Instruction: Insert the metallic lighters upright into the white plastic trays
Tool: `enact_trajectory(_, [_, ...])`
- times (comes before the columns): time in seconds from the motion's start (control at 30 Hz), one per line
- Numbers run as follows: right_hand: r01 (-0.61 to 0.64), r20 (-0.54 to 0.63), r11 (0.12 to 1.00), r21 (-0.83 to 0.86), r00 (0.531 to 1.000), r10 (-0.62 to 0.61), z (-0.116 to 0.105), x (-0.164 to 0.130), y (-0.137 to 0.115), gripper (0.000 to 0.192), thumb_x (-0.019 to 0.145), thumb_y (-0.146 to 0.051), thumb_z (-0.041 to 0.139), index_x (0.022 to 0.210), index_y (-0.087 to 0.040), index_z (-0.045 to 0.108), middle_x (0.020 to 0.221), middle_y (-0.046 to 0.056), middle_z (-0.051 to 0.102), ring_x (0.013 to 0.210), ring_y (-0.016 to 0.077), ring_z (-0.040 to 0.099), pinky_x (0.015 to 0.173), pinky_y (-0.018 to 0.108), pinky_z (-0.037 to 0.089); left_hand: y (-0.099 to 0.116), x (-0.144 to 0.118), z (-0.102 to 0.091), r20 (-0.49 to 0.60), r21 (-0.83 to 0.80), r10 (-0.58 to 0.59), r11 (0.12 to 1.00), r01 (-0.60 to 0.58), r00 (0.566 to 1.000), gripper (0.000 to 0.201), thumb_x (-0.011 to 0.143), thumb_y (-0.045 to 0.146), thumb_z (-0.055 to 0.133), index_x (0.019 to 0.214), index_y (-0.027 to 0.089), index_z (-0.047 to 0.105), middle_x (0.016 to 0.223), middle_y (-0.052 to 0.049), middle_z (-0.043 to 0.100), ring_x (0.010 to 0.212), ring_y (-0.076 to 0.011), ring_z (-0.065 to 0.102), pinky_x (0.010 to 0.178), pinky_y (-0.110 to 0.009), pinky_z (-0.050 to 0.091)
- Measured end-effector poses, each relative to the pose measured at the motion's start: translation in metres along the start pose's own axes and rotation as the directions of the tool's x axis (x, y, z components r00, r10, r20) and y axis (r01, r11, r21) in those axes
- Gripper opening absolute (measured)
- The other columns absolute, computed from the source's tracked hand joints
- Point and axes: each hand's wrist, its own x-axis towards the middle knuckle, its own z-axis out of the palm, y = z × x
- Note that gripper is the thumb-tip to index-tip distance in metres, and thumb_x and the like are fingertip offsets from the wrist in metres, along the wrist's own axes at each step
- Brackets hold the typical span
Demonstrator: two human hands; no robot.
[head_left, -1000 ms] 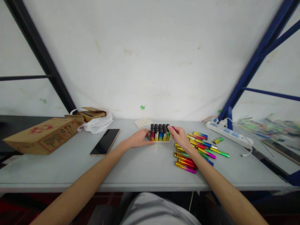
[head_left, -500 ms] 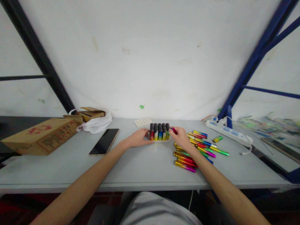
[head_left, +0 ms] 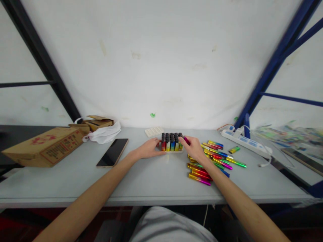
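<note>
Rows of lighters (head_left: 172,144) with black tops stand upright in a pale tray (head_left: 174,152) in the middle of the table. My left hand (head_left: 151,148) grips the left end of this tray, its thumb low and fingers against the outer lighters. A dark magenta lighter (head_left: 186,140) pokes up from the closed fingers of my right hand (head_left: 192,146), at the tray's right end. The right thumb reaches over the corner of the front row. Several shiny two-tone lighters (head_left: 199,178) lie loose in a pile beside and beneath my right forearm.
Behind the tray lies a white grid-like tray (head_left: 154,131). A phone (head_left: 112,153), a white plastic bag (head_left: 106,133) and a cardboard box (head_left: 45,146) are on the left. One green lighter (head_left: 234,150) lies near a power strip (head_left: 246,141) on the right.
My right hand has shifted slightly left, and its thumb now reaches across the tray's right front corner. My left hand and the tray stay where they were.
</note>
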Motion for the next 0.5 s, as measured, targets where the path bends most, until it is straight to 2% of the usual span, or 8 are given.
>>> enact_trajectory(0.13, [0.038, -0.003, 0.999, 0.018, 0.999, -0.038, -0.001, -0.001, 0.000, 0.051, 0.095, -0.063, 0.043, 0.064, -0.022, 0.040, 0.061, -0.003, 0.036, 0.061, 0.0128, 0.036, 0.058, 0.027, 0.025, -0.004, 0.001, 0.002, -0.022, -0.032, 0.020, 0.999, -0.021, 1.000, 0.050, 0.082, 0.056, 0.074, 0.113, 0.016, 0.069, 0.105, -0.010, 0.072, 0.091, -0.0259, 0.065, 0.084, -0.035, 0.051])
enact_trajectory(0.3, [0.025, -0.025, 1.000, 0.010, 0.999, -0.025, -0.001, -0.001, 0.002, 0.048, 0.092, -0.059, 0.044, 0.061, -0.022, 0.037, 0.059, -0.003, 0.034, 0.059, 0.0127, 0.034, 0.056, 0.028, 0.024, -0.011, 0.002, 0.005, -0.029, -0.047, 0.030, 0.998, -0.031, 0.999, 0.052, 0.082, 0.058, 0.074, 0.113, 0.017, 0.069, 0.102, -0.009, 0.072, 0.090, -0.0257, 0.064, 0.084, -0.035, 0.051])
enact_trajectory(0.5, [0.010, -0.022, 1.000, -0.015, 1.000, -0.011, 0.000, -0.001, 0.002, 0.039, 0.087, -0.051, 0.041, 0.060, -0.023, 0.039, 0.056, -0.003, 0.037, 0.057, 0.0134, 0.037, 0.056, 0.028, 0.024, -0.007, 0.001, 0.004, -0.015, -0.021, 0.006, 1.000, -0.006, 1.000, 0.051, 0.082, 0.060, 0.073, 0.109, 0.017, 0.069, 0.102, -0.009, 0.072, 0.089, -0.0254, 0.064, 0.082, -0.035, 0.050])
